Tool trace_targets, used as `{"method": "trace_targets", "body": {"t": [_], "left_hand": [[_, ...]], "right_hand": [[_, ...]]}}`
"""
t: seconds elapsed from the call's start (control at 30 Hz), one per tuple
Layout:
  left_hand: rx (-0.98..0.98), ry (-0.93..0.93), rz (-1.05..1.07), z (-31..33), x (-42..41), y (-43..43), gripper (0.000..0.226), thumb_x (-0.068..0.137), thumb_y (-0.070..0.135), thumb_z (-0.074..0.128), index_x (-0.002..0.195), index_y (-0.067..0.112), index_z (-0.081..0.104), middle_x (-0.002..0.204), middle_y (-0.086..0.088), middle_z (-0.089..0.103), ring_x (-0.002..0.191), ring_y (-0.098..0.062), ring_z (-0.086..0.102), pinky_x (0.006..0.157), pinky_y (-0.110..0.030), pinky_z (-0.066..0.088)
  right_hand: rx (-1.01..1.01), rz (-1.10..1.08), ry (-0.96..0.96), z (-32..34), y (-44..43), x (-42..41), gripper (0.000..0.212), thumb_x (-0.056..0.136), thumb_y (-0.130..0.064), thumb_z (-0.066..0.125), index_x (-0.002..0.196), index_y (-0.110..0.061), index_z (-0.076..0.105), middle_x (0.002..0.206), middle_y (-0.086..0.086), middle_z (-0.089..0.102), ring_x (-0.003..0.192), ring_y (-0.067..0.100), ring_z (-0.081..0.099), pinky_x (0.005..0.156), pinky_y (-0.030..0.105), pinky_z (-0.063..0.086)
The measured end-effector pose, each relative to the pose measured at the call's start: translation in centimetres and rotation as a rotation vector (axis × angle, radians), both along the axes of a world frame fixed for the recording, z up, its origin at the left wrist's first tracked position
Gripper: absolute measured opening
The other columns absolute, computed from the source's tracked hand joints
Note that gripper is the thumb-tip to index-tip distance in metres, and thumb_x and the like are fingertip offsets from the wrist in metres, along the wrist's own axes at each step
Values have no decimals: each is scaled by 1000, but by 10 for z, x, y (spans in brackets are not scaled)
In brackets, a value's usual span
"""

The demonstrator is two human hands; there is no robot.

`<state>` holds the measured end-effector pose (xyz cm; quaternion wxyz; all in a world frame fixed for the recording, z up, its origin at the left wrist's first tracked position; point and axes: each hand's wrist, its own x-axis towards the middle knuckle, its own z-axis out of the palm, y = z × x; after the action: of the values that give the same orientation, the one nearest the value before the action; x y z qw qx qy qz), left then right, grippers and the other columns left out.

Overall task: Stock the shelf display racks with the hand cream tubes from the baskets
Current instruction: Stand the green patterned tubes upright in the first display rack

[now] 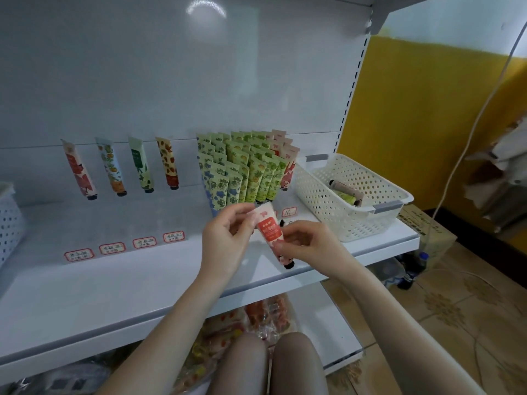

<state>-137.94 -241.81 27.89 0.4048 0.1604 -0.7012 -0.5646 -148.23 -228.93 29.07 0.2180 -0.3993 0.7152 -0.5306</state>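
Note:
Both hands hold one red-and-white hand cream tube (269, 230) just above the white shelf (119, 283), in front of the racks. My left hand (225, 240) pinches its flat top end; my right hand (309, 243) grips its lower part near the black cap. Behind it, the right-hand display rack (242, 169) is packed with blue, green and red tubes. To the left, a single sample tube stands in each of several rows (119, 166). A cream perforated basket (353, 195) at the right end of the shelf holds a few tubes (346, 192).
Red-framed price labels (125, 245) line the shelf front. Part of another white basket (8, 220) shows at the far left. Packaged goods (242, 320) lie on the lower shelf above my knees. A cardboard box (427, 226) and bottles stand on the tiled floor at right.

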Motion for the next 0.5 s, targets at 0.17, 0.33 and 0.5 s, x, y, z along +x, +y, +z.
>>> {"method": "trace_targets", "body": {"t": [0.17, 0.33, 0.5], "left_hand": [[-303, -347, 3, -25, -21, -9, 35, 93, 22, 55, 126, 8, 54, 116, -1, 61, 108, -13, 57, 85, -14, 42], [-739, -749, -168, -54, -41, -11, 36, 92, 37, 43, 94, 2, 54, 103, -12, 57, 105, -30, 50, 82, -35, 36], [-869, -785, -95, -68, -47, -14, 31, 97, 33, 39, 107, 10, 56, 107, -2, 53, 107, -21, 45, 89, -35, 33]], "right_hand": [[-58, -411, 97, 6, -5, -28, 13, 78, -14, 73, 76, -14, 61, 71, -2, 63, 63, 7, 56, 62, 22, 47], [-97, -611, 180, 9, -23, -58, 24, 80, -20, 72, 95, -10, 55, 74, -7, 57, 66, 6, 52, 59, 17, 44], [-109, -630, 247, 8, -46, -76, 25, 85, -19, 67, 103, -7, 55, 88, -4, 56, 73, 6, 50, 51, 4, 36]]}}
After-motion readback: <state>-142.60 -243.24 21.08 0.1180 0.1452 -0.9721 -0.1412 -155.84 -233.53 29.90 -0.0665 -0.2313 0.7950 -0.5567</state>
